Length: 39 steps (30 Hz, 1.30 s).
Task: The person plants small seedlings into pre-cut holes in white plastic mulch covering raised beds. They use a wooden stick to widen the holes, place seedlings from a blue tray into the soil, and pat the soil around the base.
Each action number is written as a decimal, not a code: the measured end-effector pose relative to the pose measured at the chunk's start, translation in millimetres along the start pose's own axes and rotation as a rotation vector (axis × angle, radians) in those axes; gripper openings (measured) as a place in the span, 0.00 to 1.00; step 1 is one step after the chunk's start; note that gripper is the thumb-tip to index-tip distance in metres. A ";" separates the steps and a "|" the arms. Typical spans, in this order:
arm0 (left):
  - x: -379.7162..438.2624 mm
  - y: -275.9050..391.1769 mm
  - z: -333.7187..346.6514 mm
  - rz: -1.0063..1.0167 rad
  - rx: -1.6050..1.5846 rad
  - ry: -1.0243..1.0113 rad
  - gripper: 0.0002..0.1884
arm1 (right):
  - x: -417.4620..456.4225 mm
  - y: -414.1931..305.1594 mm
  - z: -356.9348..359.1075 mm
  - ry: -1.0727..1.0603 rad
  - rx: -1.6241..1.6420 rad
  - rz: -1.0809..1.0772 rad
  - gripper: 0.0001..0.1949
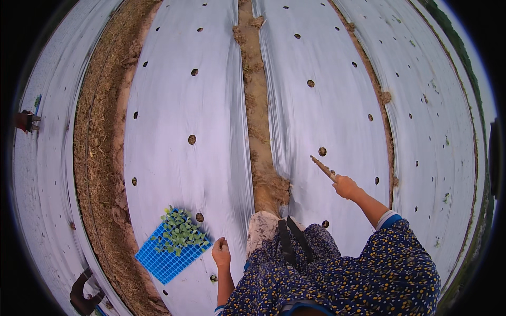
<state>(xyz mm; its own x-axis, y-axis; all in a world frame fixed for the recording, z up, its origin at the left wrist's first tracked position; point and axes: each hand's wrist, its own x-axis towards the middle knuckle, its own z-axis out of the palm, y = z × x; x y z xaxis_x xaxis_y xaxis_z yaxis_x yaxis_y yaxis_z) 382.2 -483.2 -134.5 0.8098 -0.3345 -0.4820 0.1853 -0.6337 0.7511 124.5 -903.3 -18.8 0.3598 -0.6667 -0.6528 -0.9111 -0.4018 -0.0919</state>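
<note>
My right hand (344, 187) grips a short, mud-caked wooden stick (324, 168). The stick's far tip points up and left, just short of a round planting hole (322, 151) in the silver plastic mulch film (336, 110). On the left bed, my left hand (221, 252) hangs beside the right corner of a blue plastic seedling tray (166, 264). Its fingers are close together, and whether anything is between them cannot be made out. Leafy green seedlings (180, 233) crowd the tray's upper and right part, while the lower-left cells show no plants.
A muddy furrow (257, 98) runs between the two film-covered beds, and I stand in it. Left lies a straw-covered strip (99, 138) with a thin dark hose. Farther left are a person (27, 121) and another bending person (84, 296). Small plants (446, 197) dot the right-hand bed.
</note>
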 end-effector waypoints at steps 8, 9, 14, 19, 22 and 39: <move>26.7 16.6 5.6 0.097 0.058 -0.045 0.11 | -70.5 30.0 14.0 -0.295 0.043 0.249 0.13; 30.2 14.4 4.0 0.077 0.036 -0.033 0.11 | -78.6 27.8 8.7 -0.334 0.021 0.253 0.13; 31.0 -22.2 -1.3 -0.065 -0.134 0.027 0.12 | -66.3 17.7 -14.5 -0.286 0.032 0.215 0.13; 6.9 -62.6 -2.5 -0.319 -0.294 0.139 0.13 | 6.3 -23.6 -59.4 -0.208 0.051 0.118 0.12; -8.2 -34.4 7.8 -0.440 -0.425 0.257 0.11 | 71.3 -50.7 -81.6 -0.244 -0.004 0.041 0.11; 222.0 297.6 144.2 -0.175 -0.153 0.298 0.12 | 430.0 -129.6 -297.4 -0.231 0.066 -0.094 0.11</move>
<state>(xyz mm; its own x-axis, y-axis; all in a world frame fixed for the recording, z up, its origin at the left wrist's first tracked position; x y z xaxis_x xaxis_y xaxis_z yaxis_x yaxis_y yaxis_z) 536.8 -846.6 -83.0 0.8806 0.0017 -0.4738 0.3982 -0.5445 0.7382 457.1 -1324.6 -64.0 0.3954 -0.4643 -0.7925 -0.8896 -0.4083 -0.2047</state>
